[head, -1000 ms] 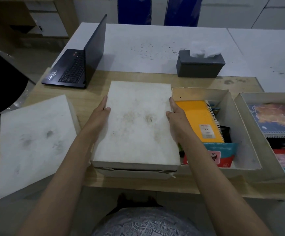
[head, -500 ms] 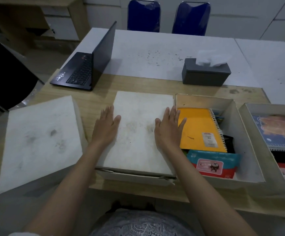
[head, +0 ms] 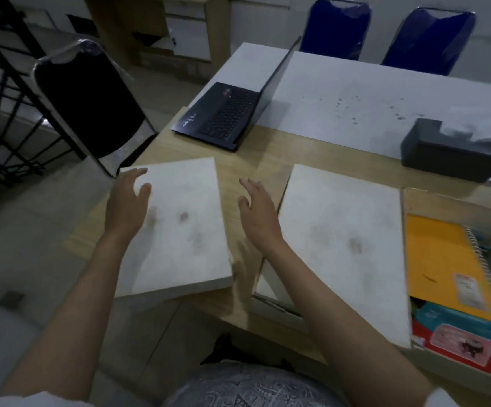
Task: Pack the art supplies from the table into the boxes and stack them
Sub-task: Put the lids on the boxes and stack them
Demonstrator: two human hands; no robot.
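Note:
A closed white box (head: 344, 230) sits in the middle of the wooden table (head: 247, 165), its lid on. To its left lies a loose white lid (head: 179, 230), hanging over the table's left edge. My left hand (head: 126, 205) hovers over that lid's left side with fingers spread. My right hand (head: 257, 212) is in the gap between lid and box, fingers relaxed, holding nothing. At the right an open box (head: 450, 207) holds an orange spiral notebook (head: 444, 265) and a teal and red packet (head: 461, 339).
An open dark laptop (head: 223, 113) stands at the back left of the table. A grey tissue box (head: 456, 154) is at the back right. A black chair (head: 88, 101) stands left of the table, two blue chairs (head: 385, 33) behind it.
Both hands have left the closed box's lid and moved left toward the loose lid. The view has swung left, so the far-right box is out of sight.

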